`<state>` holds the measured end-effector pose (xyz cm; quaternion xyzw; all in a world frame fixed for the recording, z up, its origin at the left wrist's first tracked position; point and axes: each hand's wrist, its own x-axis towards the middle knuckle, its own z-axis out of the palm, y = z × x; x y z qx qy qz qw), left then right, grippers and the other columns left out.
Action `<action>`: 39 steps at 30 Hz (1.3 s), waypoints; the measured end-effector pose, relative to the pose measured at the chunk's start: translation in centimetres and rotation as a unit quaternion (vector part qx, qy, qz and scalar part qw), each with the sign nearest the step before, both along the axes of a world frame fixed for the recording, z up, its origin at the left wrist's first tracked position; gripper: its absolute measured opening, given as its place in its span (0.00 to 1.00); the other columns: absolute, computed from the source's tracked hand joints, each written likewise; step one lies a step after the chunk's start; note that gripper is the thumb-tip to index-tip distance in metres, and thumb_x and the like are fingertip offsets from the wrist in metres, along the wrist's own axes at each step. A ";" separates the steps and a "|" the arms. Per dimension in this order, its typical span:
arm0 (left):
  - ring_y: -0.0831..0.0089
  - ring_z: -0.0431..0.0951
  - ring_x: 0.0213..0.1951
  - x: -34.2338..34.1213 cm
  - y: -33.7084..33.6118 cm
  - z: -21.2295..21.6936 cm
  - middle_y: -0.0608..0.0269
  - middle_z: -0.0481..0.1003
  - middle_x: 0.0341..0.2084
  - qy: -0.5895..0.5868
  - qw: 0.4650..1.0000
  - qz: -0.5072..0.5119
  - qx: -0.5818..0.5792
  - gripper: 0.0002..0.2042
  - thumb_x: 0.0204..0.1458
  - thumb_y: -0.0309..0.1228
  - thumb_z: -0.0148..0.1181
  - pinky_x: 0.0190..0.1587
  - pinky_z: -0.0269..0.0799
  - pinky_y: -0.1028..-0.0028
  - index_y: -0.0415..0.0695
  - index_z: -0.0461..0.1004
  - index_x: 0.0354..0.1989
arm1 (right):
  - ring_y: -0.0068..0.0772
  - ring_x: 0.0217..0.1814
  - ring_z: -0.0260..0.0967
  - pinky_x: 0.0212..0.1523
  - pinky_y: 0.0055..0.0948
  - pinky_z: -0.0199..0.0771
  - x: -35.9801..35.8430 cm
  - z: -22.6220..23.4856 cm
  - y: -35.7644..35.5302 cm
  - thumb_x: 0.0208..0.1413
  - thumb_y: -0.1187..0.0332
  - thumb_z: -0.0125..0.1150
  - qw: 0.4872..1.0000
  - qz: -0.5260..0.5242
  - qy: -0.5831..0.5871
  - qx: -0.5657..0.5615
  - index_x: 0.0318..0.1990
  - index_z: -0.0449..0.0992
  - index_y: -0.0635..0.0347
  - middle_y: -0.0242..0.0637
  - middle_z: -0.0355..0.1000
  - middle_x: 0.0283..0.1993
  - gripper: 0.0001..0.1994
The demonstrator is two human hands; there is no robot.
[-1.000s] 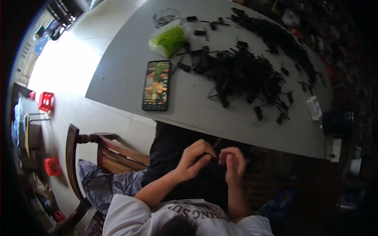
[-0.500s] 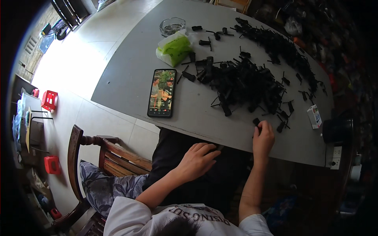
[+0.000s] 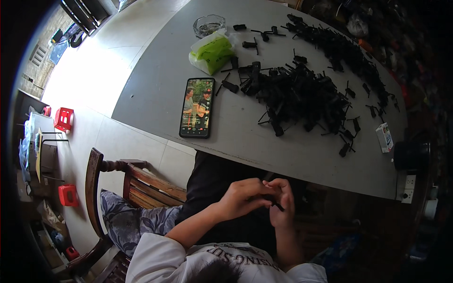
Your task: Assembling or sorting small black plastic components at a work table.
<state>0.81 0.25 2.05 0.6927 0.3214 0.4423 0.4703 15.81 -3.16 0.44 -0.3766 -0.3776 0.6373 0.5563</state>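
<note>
My left hand (image 3: 246, 197) and my right hand (image 3: 284, 203) meet above my lap, just off the table's near edge. Between their closed fingers is a small black part (image 3: 280, 206), of which only a dark end shows; the fingers hide the rest. Ahead on the table lies a large heap of similar black parts (image 3: 297, 96), each with a stubby cylindrical body and a thin rod sticking out. A second long pile of black parts (image 3: 339, 49) curves along the far right side. A few single parts (image 3: 250, 45) lie apart from the heaps.
On the grey table (image 3: 155, 89) are a phone (image 3: 197, 108) showing a video, a green and white plastic bag (image 3: 212, 53), a glass ashtray (image 3: 209, 26) and a small white box (image 3: 384, 137). A dark mug-like vessel (image 3: 411, 155) stands right. A wooden chair (image 3: 153, 186) is at left.
My right hand has left the table's near edge with a black part and come back to my left hand over my lap. The left fingers have closed at the part.
</note>
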 end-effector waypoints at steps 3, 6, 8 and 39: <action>0.71 0.72 0.25 0.5 -0.8 -0.3 0.62 0.73 0.26 -0.006 1.000 0.007 0.004 0.14 0.40 0.26 0.66 0.25 0.66 0.78 0.40 0.75 0.37 | 0.18 0.38 0.59 0.41 0.19 0.60 -1.2 -0.5 -0.5 0.61 0.57 0.45 0.996 -0.067 -0.053 0.002 0.42 0.65 0.63 0.32 0.63 0.37 0.16; 0.73 0.72 0.25 0.6 -1.2 0.1 0.62 0.72 0.26 -0.002 0.997 0.001 -0.083 0.13 0.41 0.25 0.66 0.25 0.67 0.77 0.41 0.75 0.38 | 0.17 0.34 0.58 0.37 0.18 0.60 -1.5 -0.7 -0.8 0.62 0.64 0.42 0.986 -0.127 -0.105 0.016 0.42 0.65 0.65 0.32 0.63 0.36 0.12; 0.74 0.71 0.26 0.8 -1.2 0.2 0.63 0.71 0.26 -0.027 0.993 -0.008 -0.116 0.08 0.46 0.26 0.61 0.27 0.66 0.77 0.40 0.73 0.36 | 0.17 0.32 0.57 0.33 0.18 0.60 -1.7 0.1 -0.7 0.62 0.67 0.40 0.957 -0.159 -0.237 0.058 0.43 0.65 0.65 0.33 0.62 0.35 0.11; 0.65 0.72 0.17 -2.3 -1.2 1.3 0.64 0.71 0.15 0.047 0.973 -0.196 0.115 0.13 0.40 0.36 0.67 0.18 0.65 0.72 0.43 0.74 0.32 | 0.15 0.23 0.61 0.22 0.16 0.60 3.7 1.6 -2.5 0.57 0.68 0.53 0.932 0.340 0.035 -0.120 0.39 0.67 0.64 0.29 0.66 0.26 0.09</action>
